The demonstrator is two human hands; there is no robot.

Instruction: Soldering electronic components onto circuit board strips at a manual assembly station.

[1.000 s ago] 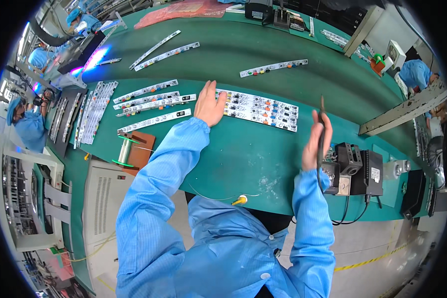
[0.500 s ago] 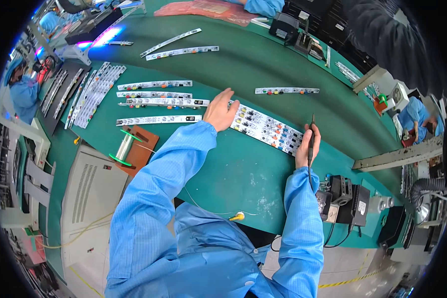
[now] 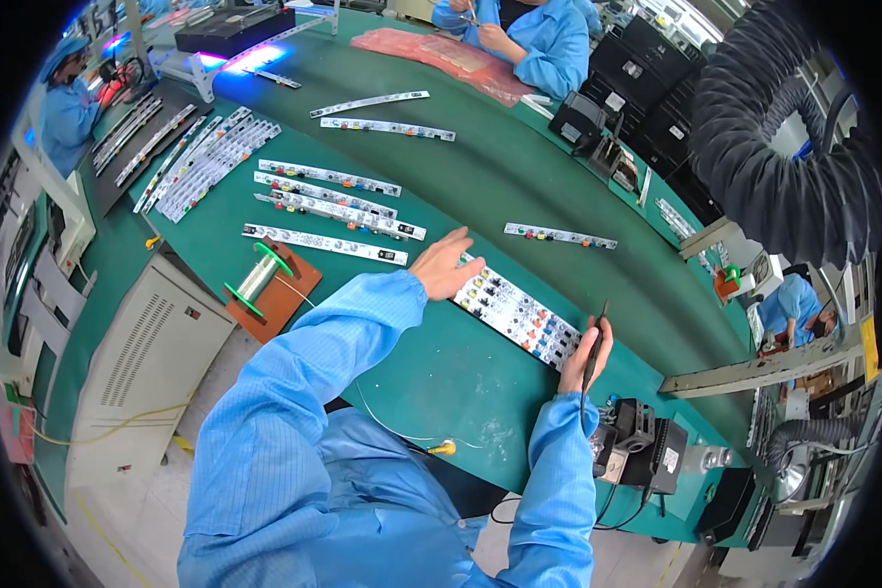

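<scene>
A white panel of circuit board strips lies slantwise on the green bench, with rows of yellow, orange, blue and black parts. At its left end my left hand grips the edge between thumb and fingers. My right hand is at the right end, closed around a dark soldering iron whose tip points up and away from me. Its fingers also touch or nearly touch the panel's end; the exact contact is hidden. Left of my left hand lie several loose strips, the nearest a white board strip.
A solder wire spool with green flanges stands on a brown stand at left. A lone strip lies beyond the panel. Soldering station units stand at right. A black duct hose hangs upper right. A co-worker sits across the bench.
The whole view has shifted and turned, bringing more of the co-worker and hose into sight. My hands keep about the same places on the panel, and the iron stays in my right hand.
</scene>
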